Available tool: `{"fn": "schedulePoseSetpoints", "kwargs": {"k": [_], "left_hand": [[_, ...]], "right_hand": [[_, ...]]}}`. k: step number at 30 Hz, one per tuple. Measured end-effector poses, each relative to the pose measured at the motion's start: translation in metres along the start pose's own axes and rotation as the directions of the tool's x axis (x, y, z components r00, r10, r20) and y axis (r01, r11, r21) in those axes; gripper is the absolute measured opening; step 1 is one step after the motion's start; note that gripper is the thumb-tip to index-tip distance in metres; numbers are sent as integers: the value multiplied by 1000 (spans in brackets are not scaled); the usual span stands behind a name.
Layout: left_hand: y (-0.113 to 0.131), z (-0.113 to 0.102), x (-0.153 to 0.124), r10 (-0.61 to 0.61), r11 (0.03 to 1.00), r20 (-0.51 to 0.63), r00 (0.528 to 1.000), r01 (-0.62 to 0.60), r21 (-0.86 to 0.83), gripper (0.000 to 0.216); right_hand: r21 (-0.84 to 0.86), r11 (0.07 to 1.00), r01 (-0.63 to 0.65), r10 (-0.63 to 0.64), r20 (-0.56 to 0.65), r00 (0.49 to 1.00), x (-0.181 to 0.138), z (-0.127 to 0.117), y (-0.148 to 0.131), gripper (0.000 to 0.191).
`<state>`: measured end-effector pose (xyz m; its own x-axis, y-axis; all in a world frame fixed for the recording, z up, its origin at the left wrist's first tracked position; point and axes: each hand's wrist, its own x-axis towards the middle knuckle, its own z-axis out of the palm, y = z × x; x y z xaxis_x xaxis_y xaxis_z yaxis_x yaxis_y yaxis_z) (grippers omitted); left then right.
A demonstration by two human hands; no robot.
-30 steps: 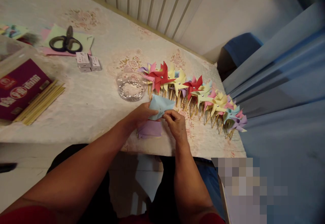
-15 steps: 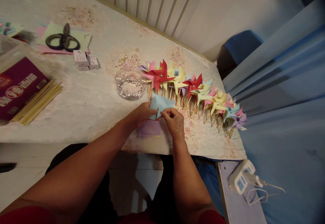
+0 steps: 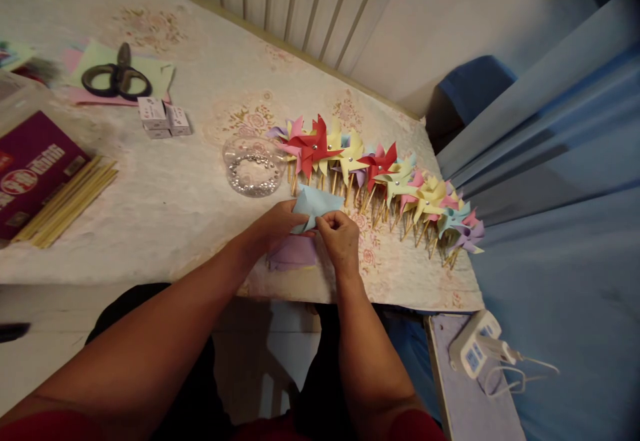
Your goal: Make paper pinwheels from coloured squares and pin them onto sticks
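Note:
A light blue sheet of paper (image 3: 320,199) is between my two hands, above the near part of the table. My left hand (image 3: 281,220) grips its left side, thumb on top. The fingers of my right hand (image 3: 340,233) pinch its lower right edge, where a cut or fold shows. Purple paper (image 3: 293,254) lies on the table just under my hands. Beyond them stands a clear round container (image 3: 254,168) with small shiny beads or pins inside. Several finished paper pinwheels (image 3: 314,147) on sticks lie in a row to the right.
At the left are black-handled scissors (image 3: 117,81) on coloured paper, small white boxes (image 3: 163,118), a purple box (image 3: 37,168) and a bundle of thin sticks (image 3: 70,204). A white power strip (image 3: 475,348) sits beyond the table's right corner, near a blue curtain (image 3: 555,228).
The view has shifted slightly, so the table things sit a little further left. Both hands keep hold of the blue paper, with its lower edge bent slightly more.

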<state>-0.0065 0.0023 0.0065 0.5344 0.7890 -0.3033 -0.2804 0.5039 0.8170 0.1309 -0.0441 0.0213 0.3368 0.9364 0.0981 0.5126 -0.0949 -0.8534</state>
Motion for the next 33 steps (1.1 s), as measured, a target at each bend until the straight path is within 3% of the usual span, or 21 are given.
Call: {"fn": "schedulePoseSetpoints", "kwargs": {"k": [7,13,24,28,31,33], "left_hand": [[2,4,-2,20,1000,-16,1000,-20,4,11],[-1,5,-1,48,999,-53,997,-47,6,18],[1,9,-1,85,989,-167,982,-64,133,12],[9,8,-4,50,989,-181,982,-23,147,27],[17,6,-9,24,981,-97,995,-5,196,29],[19,4,-12,19,965,-18,1000,-14,262,27]], "right_hand": [[-16,1000,-24,24,-13,1000,1,0,-1,16],[-20,999,-37,37,-17,999,0,2,-2,16],[-15,1000,-27,26,-26,999,-2,5,-3,17],[16,1000,9,-7,-129,992,1,-13,-7,21],[59,997,46,-27,-283,959,6,-35,-7,36],[133,989,67,-30,-260,965,8,-47,-6,41]]}}
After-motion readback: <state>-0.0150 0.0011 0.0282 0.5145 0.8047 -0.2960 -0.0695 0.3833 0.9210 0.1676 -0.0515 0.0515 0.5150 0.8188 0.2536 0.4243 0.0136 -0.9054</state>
